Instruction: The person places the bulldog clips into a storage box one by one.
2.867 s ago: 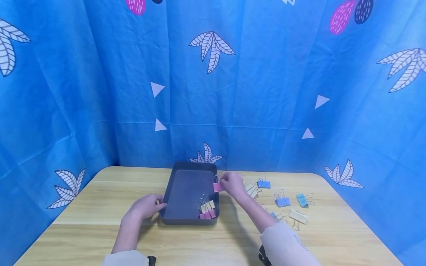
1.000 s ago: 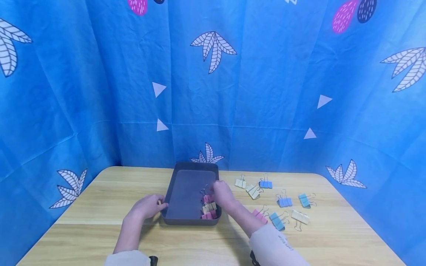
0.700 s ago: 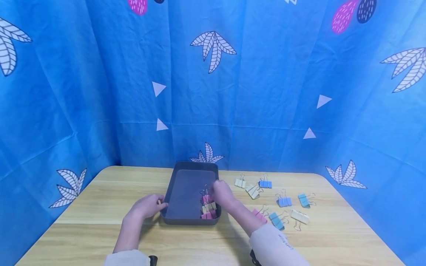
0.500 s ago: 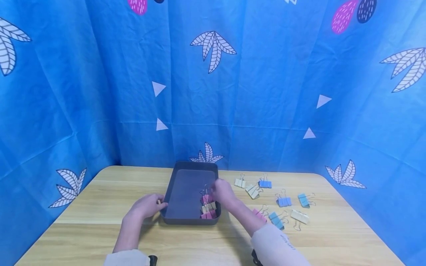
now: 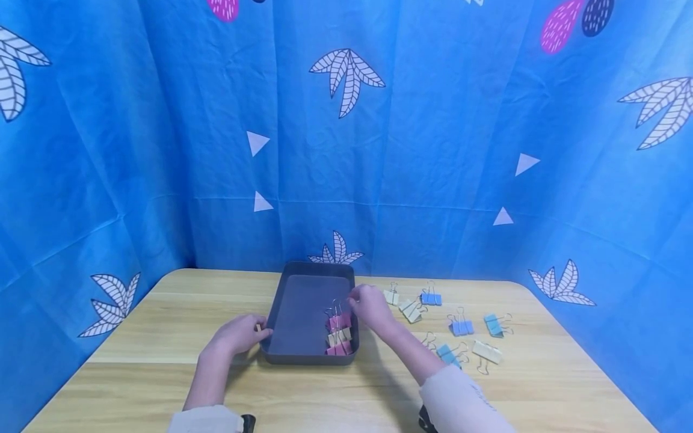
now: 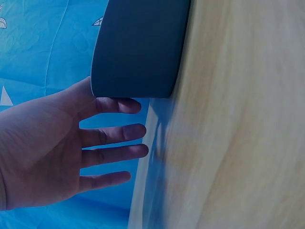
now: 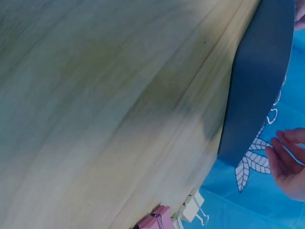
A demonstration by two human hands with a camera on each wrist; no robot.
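Note:
A dark grey tray [image 5: 310, 361] stands on the table. My left hand [image 5: 237, 335] holds its near left corner, thumb over the rim. In the left wrist view the index finger [image 6: 121, 105] lies against the tray's outer wall and the other fingers extend straight; the thumb is hidden. Along the tray's right side sit a pink binder clip [image 5: 339, 322], a cream binder clip [image 5: 339, 337] and another pink binder clip [image 5: 339, 349], in a row. Just over the right rim is my right hand [image 5: 373, 307], fingers loosely bent with nothing between them, as the right wrist view also shows.
Right of the tray lie several loose binder clips: cream ones, such as a cream clip [image 5: 487, 352], blue ones, such as a blue clip [image 5: 461, 328], and teal ones, such as a teal clip [image 5: 449, 355]. A pink clip [image 7: 157, 217] is mostly behind the right forearm. A blue curtain [image 5: 433, 150] surrounds the table.
My right hand carried a pink clip into the tray, set it down behind the cream one, let go and moved back up and right to the rim. The left hand has stayed put.

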